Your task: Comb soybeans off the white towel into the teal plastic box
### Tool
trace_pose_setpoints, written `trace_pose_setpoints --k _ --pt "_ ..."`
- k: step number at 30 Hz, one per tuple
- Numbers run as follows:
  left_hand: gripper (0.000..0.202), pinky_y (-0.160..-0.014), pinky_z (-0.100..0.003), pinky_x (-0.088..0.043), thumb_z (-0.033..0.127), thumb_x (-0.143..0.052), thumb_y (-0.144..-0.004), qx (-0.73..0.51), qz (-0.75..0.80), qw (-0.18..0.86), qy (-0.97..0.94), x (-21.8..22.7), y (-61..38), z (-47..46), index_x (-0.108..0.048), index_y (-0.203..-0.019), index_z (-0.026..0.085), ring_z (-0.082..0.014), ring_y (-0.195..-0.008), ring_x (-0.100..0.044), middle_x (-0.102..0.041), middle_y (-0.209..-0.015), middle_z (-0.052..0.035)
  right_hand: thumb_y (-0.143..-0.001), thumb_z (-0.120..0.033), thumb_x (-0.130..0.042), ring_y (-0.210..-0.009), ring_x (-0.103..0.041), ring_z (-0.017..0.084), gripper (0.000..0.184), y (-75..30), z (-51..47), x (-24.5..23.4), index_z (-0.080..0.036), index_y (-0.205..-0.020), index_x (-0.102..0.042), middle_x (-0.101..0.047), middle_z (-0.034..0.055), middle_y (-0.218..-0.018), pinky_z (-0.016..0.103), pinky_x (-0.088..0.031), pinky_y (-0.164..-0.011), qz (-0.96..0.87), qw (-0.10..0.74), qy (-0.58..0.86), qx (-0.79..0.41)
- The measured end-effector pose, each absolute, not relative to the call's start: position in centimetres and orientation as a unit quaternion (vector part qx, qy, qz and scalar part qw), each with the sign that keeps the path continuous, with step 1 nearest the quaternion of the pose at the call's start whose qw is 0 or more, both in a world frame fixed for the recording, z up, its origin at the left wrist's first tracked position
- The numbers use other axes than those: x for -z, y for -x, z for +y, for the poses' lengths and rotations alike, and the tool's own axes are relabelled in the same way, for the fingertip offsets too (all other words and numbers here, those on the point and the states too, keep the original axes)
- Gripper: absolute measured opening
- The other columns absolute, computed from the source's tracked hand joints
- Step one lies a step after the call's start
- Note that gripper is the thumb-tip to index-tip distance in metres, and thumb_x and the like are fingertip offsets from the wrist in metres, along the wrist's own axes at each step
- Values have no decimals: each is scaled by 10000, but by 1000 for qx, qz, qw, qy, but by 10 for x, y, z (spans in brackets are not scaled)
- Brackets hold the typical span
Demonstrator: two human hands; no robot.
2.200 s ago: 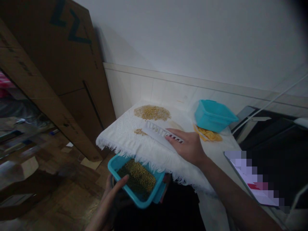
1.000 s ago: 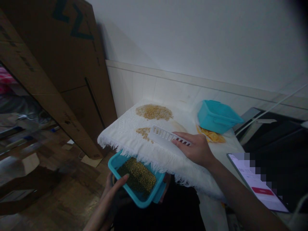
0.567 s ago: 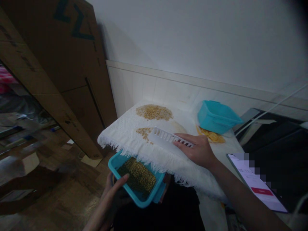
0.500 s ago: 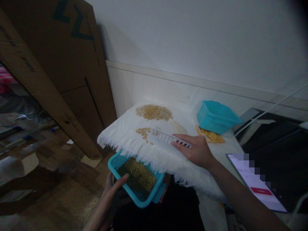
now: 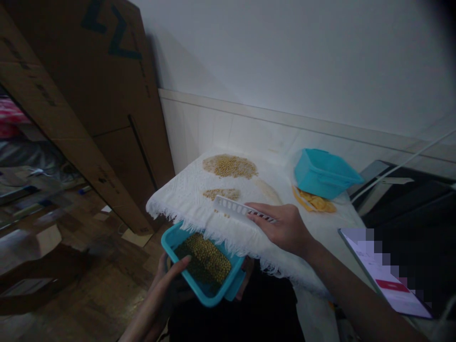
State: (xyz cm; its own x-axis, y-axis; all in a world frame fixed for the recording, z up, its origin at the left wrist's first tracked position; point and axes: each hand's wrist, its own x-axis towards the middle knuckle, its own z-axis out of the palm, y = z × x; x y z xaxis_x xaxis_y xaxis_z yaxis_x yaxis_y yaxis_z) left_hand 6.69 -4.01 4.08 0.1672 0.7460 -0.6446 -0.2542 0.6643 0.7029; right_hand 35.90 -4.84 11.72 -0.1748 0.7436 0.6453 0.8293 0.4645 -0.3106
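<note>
My left hand [image 5: 166, 285] grips the near left rim of a blue plastic bin [image 5: 204, 298], thumb over the edge. Inside lie yellow soybean-like beans [image 5: 210, 259] beside small dark green ones [image 5: 190, 271]. The bin is tilted under the fringed edge of a white cloth [image 5: 188, 183]. In my right hand [image 5: 285, 225] is a white slotted plastic strip [image 5: 231, 206], its long edge down near the cloth. Just beyond the strip is a small patch of beans [image 5: 218, 194], with a few loose ones by it. A larger bean pile [image 5: 230, 166] lies farther back.
A second blue bin [image 5: 320, 178] stands at the back right, next to a yellow-orange bundle [image 5: 315, 200]. A lit phone or tablet [image 5: 386, 270] lies at the right. A tall cardboard box [image 5: 107, 95] stands left of the table; a white wall [image 5: 285, 61] is behind.
My right hand has drawn the slotted strip slightly toward me and to the left, uncovering more of the small bean patch. My left hand and the bin stay nearly still.
</note>
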Motion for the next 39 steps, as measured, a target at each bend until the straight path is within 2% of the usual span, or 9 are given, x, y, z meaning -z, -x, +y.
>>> trace_pose_setpoints --k 8,13,16,24,31,39 --pt "910 -897 -604 -629 427 -898 -717 -350 540 730 -232 -41 -69 -42 -400 -1476 364 -413 -1114 -746 -602 -1484 -160 -995 -166 -555 -684 -782 138 306 -326 -78 -120 -199 -1220 -760 -837 35 -1006 229 -636 -643 -831 312 452 86" --pt "881 -912 -617 -623 423 -880 -747 -344 532 737 -235 -43 -67 -42 -395 -1479 354 -404 -1106 -751 -595 -1486 -162 -997 -214 -592 -640 -777 160 242 -335 -63 -125 -198 -1130 -793 -838 34 -894 240 -625 -605 -783 358 486 148" --pt "892 -905 -619 -628 381 -901 -723 -350 536 734 -226 -45 -68 -41 -405 -1465 351 -399 -1089 -756 -565 -1521 -157 -976 -236 -621 -659 -787 183 235 -353 -46 -122 -216 -1123 -803 -839 41 -922 254 -622 -593 -745 384 524 151" --pt "930 -895 -605 -637 361 -914 -709 -359 541 727 -223 -39 -68 -40 -398 -1482 385 -371 -1048 -773 -627 -1453 -132 -962 -256 -624 -645 -786 202 241 -366 -44 -112 -216 -1112 -808 -838 60 -928 276 -619 -592 -737 374 550 124" --pt "1026 -905 -606 -632 380 -920 -698 -354 535 735 -220 -44 -66 -42 -347 -1549 389 -390 -1052 -770 -662 -1391 -139 -950 -275 -633 -692 -795 209 254 -361 -44 -116 -232 -1132 -805 -838 56 -959 287 -637 -629 -739 382 548 90" --pt "970 -915 -612 -627 384 -910 -714 -356 529 738 -221 -42 -66 -41 -370 -1520 388 -402 -1126 -743 -602 -1491 -141 -945 -262 -627 -654 -786 204 246 -363 -44 -116 -214 -1101 -810 -838 61 -936 280 -622 -592 -735 374 556 107"
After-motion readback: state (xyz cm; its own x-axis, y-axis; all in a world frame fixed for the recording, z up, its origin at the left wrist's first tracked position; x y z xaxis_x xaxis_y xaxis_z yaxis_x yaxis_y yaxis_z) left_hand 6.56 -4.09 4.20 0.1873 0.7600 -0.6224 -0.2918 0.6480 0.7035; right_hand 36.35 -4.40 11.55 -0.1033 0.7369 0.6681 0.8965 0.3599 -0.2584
